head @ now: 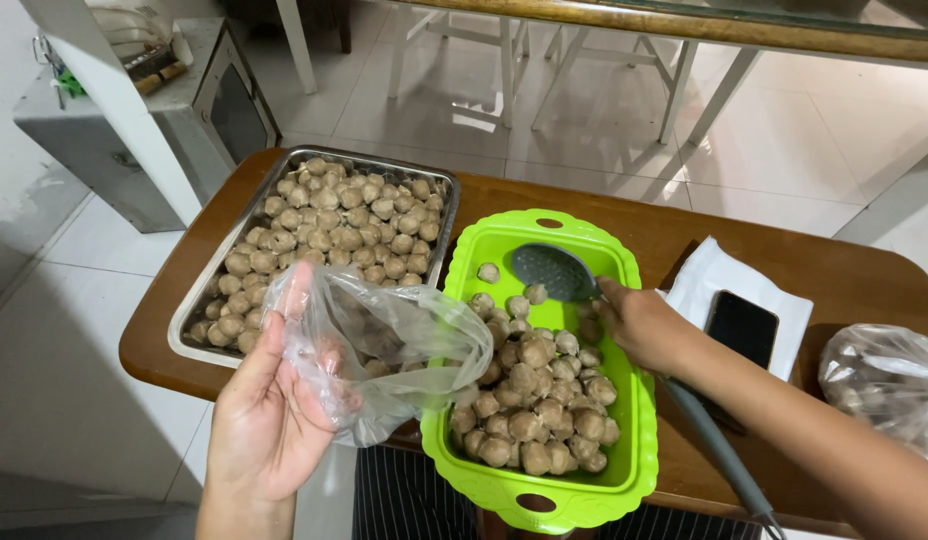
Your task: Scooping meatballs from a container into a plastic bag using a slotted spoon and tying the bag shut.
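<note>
Left hand: nearest, at 7 o'clock, fingers pinching clear plastic bag open.
Right hand: at 3 o'clock, closed around grey slotted spoon (handle trailing back).
Meatballs: piled in green tray on bench.

Your left hand holds the plastic bag just in front of the metal tray; right of it sits the basket, your right hand inside, phone beyond.
</note>
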